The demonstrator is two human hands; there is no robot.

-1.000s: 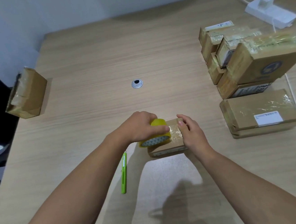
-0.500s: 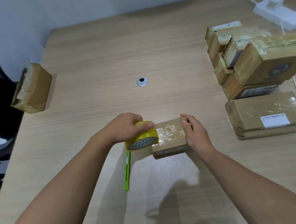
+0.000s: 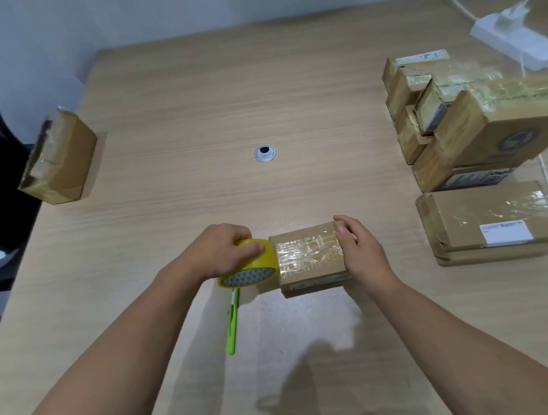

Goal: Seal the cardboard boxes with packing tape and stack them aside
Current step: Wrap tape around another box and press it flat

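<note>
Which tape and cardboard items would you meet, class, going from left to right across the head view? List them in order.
lone taped box → yellow tape roll → small box being taped → flat labelled parcel

The pale wood-grain table [image 3: 288, 89] looks matt and smooth, the brown cardboard box [image 3: 315, 272] at lower centre is dull paperboard under a glossy, wrinkled strip of clear tape [image 3: 306, 249], the yellow tape roll [image 3: 258, 261] shines like plastic, and the round grommet [image 3: 264, 153] at centre gleams metallic.
</note>
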